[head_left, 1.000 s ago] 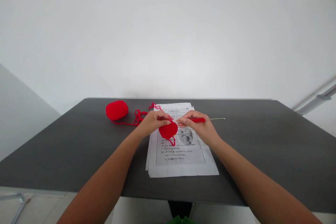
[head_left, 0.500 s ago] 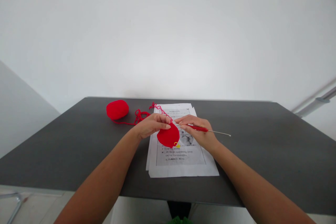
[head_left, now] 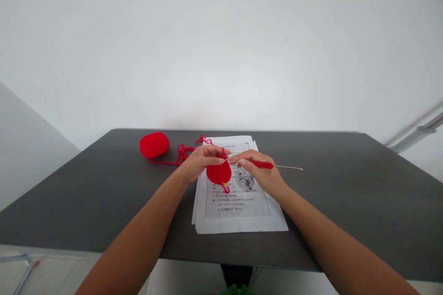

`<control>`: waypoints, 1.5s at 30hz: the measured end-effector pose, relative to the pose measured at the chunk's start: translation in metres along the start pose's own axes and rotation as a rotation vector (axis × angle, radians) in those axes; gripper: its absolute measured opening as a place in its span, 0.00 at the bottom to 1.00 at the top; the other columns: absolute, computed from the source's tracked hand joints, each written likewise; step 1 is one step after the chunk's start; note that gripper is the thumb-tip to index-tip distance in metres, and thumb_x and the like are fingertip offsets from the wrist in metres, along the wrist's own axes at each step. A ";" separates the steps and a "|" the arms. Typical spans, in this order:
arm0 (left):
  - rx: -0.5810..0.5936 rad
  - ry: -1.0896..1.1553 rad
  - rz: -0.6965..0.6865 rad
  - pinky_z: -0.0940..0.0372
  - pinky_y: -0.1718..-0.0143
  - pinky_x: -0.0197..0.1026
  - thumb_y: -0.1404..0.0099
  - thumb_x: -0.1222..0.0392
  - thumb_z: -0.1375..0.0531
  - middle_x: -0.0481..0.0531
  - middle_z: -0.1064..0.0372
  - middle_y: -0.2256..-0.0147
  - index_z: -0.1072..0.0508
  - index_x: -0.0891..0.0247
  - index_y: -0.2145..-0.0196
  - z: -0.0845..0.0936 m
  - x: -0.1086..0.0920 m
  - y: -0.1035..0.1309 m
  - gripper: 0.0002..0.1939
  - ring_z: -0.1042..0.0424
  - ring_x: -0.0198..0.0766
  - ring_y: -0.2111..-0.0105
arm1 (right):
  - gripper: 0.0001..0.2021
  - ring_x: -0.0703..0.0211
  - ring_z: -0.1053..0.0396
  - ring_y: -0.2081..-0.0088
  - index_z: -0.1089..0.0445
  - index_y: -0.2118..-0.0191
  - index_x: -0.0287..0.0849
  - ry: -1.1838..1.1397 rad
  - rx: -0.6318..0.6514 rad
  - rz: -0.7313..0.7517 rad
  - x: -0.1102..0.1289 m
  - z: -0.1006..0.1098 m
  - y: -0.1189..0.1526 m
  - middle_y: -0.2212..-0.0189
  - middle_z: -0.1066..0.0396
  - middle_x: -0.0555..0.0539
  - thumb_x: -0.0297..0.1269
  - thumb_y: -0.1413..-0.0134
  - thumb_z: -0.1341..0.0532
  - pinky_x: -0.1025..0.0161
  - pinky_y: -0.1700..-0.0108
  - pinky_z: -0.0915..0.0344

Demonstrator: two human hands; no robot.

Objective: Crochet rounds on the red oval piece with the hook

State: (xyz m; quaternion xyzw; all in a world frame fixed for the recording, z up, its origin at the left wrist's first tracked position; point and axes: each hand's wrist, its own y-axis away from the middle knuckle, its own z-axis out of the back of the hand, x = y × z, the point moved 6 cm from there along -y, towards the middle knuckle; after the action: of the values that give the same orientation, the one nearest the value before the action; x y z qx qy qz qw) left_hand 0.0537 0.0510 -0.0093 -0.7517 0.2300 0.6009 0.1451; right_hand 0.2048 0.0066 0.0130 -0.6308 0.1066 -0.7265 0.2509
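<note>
Pinched in my left hand (head_left: 202,161) is the upper edge of a round red crochet piece (head_left: 218,173). A small yellow stitch marker (head_left: 224,185) and a short red loop hang at its lower edge. My right hand (head_left: 261,170) is closed around the red handle of a double-ended crochet hook (head_left: 262,164). One thin metal end points left and meets the piece's top edge by my left fingertips; the other sticks out to the right. A strand of red yarn rises over my left fingers. Where exactly the hook tip sits is too small to tell.
A red ball of yarn (head_left: 154,145) lies at the back left, its strand running to a loose tangle (head_left: 183,152) beside my left hand. Printed sheets (head_left: 238,226) lie under both hands on the dark table (head_left: 104,193). A white wall stands behind.
The hook's left end has come to the edge of the crochet piece. The piece has turned a little, and the yarn strand now lies over my left fingers.
</note>
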 end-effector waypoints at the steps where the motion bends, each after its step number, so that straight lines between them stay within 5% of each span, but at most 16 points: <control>1: -0.007 0.011 -0.009 0.38 0.69 0.34 0.56 0.66 0.31 0.50 0.24 0.72 0.22 0.66 0.65 -0.001 0.000 0.000 0.16 0.29 0.32 0.73 | 0.07 0.58 0.26 0.62 0.25 0.65 0.47 -0.007 -0.008 -0.009 -0.001 0.000 0.000 0.65 0.23 0.49 0.40 0.43 0.40 0.59 0.58 0.29; 8: -0.021 0.048 -0.016 0.39 0.73 0.31 0.56 0.67 0.30 0.47 0.28 0.75 0.23 0.66 0.61 -0.005 -0.001 0.001 0.21 0.30 0.29 0.76 | 0.06 0.57 0.28 0.56 0.26 0.62 0.47 0.155 0.047 0.329 0.016 -0.002 0.003 0.60 0.24 0.46 0.32 0.42 0.40 0.55 0.53 0.31; 15: 0.120 0.009 0.055 0.35 0.68 0.35 0.57 0.68 0.30 0.51 0.26 0.73 0.24 0.68 0.62 -0.026 0.001 0.006 0.21 0.27 0.35 0.72 | 0.08 0.55 0.30 0.56 0.29 0.57 0.45 0.575 0.165 0.712 0.029 -0.013 0.013 0.57 0.27 0.42 0.32 0.42 0.41 0.55 0.55 0.31; 21: 0.059 -0.011 -0.043 0.36 0.68 0.34 0.54 0.65 0.30 0.49 0.26 0.72 0.26 0.65 0.58 -0.023 0.000 0.003 0.23 0.28 0.32 0.73 | 0.05 0.57 0.32 0.62 0.31 0.60 0.45 0.625 0.039 0.602 0.025 -0.009 0.011 0.62 0.31 0.43 0.33 0.40 0.43 0.60 0.63 0.31; 31: -0.131 -0.129 -0.143 0.35 0.67 0.38 0.53 0.62 0.31 0.50 0.25 0.71 0.28 0.65 0.57 -0.024 0.000 0.001 0.24 0.27 0.37 0.71 | 0.02 0.54 0.34 0.57 0.40 0.62 0.45 0.483 -0.007 0.326 -0.001 -0.010 0.005 0.60 0.34 0.43 0.33 0.39 0.48 0.55 0.55 0.33; 35: -0.231 -0.048 -0.149 0.35 0.66 0.38 0.53 0.63 0.32 0.49 0.25 0.72 0.27 0.65 0.59 -0.026 0.006 0.001 0.21 0.26 0.37 0.70 | 0.02 0.52 0.35 0.57 0.41 0.62 0.45 0.552 -0.064 0.350 -0.002 -0.015 0.007 0.61 0.35 0.43 0.32 0.39 0.48 0.52 0.55 0.34; 40: -0.140 0.188 -0.037 0.35 0.69 0.37 0.57 0.64 0.30 0.53 0.24 0.71 0.26 0.67 0.63 -0.033 0.014 -0.001 0.20 0.25 0.39 0.71 | 0.06 0.49 0.38 0.52 0.40 0.57 0.45 0.615 -0.036 0.457 0.004 -0.020 0.009 0.56 0.36 0.41 0.31 0.40 0.47 0.47 0.51 0.37; 45: 0.016 0.184 0.091 0.36 0.71 0.34 0.57 0.67 0.30 0.55 0.23 0.70 0.24 0.69 0.65 -0.029 0.015 -0.002 0.19 0.26 0.36 0.74 | 0.07 0.49 0.37 0.53 0.39 0.56 0.45 0.552 0.037 0.418 0.005 -0.017 0.007 0.59 0.33 0.42 0.34 0.40 0.46 0.49 0.52 0.35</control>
State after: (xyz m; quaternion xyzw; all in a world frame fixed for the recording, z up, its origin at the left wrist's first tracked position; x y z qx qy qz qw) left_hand 0.0812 0.0361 -0.0169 -0.7913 0.2809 0.5333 0.1021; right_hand 0.1890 -0.0044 0.0111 -0.3705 0.2843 -0.8044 0.3673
